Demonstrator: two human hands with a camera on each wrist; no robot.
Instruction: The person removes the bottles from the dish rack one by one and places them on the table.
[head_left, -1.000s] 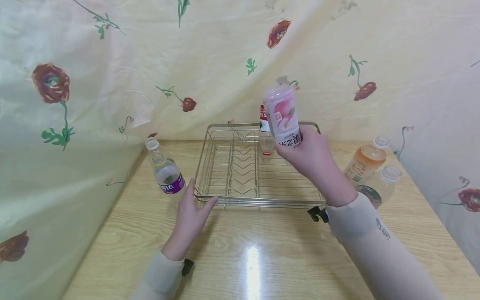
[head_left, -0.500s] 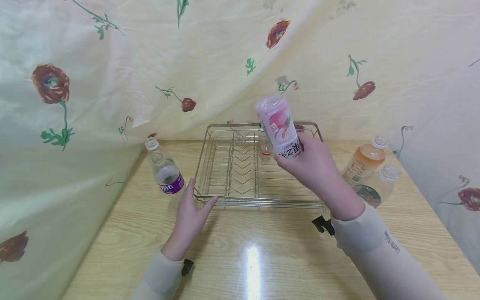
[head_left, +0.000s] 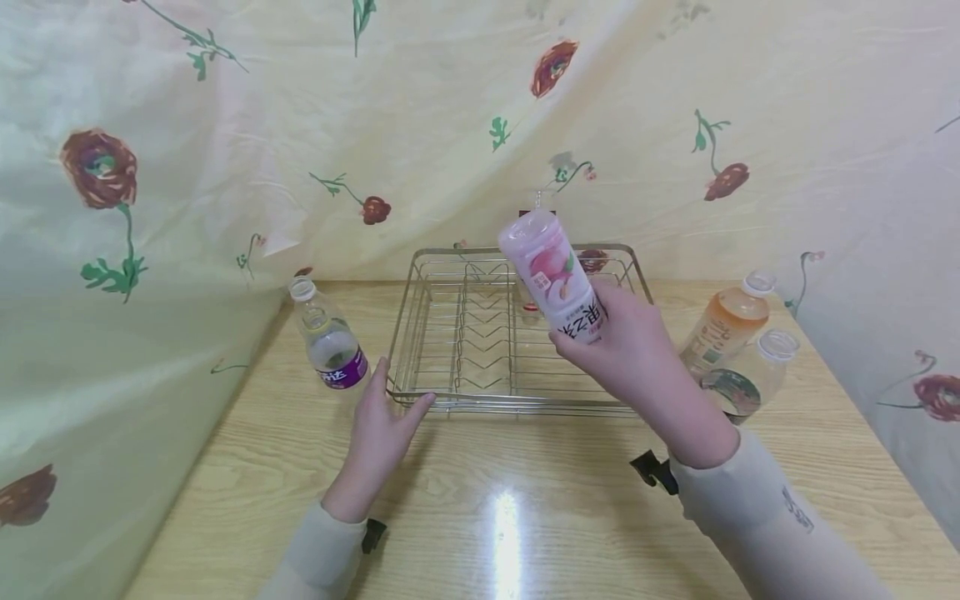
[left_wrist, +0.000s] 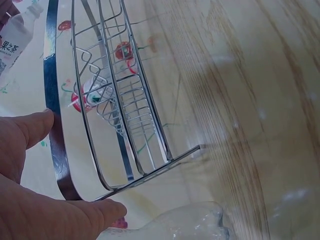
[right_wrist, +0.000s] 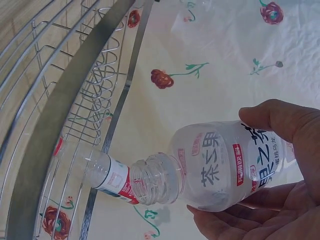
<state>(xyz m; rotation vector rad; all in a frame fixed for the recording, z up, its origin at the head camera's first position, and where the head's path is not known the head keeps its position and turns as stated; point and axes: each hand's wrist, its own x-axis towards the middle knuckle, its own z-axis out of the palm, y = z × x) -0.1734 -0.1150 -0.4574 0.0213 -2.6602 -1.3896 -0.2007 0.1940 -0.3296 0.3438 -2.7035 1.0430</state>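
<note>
My right hand [head_left: 630, 333] grips a clear peach-drink bottle [head_left: 551, 271] by its neck half, holding it tilted, base up, above the wire dish rack [head_left: 525, 403]. Seen from the right wrist, its uncapped mouth points down toward the rack and my thumb and fingers wrap the body. My left hand [head_left: 382, 433] touches the rack's front left corner, thumb at the front rim and straight fingers along the left side. Inside the rack, another bottle [right_wrist: 107, 175] with a red and white label stands mouth down; the held bottle hides much of it from the head view.
Left of the rack stands a clear bottle with a purple label [head_left: 330, 342]. To the right are an orange-tinted bottle [head_left: 738, 312] and a clear bottle with a dark label [head_left: 761, 375]. A flowered cloth [head_left: 300, 125] hangs behind the wooden table [head_left: 465, 500].
My right hand has drawn back toward me and lower, and the bottle in it has come down and left, tilting more. My left hand stays at the rack's corner.
</note>
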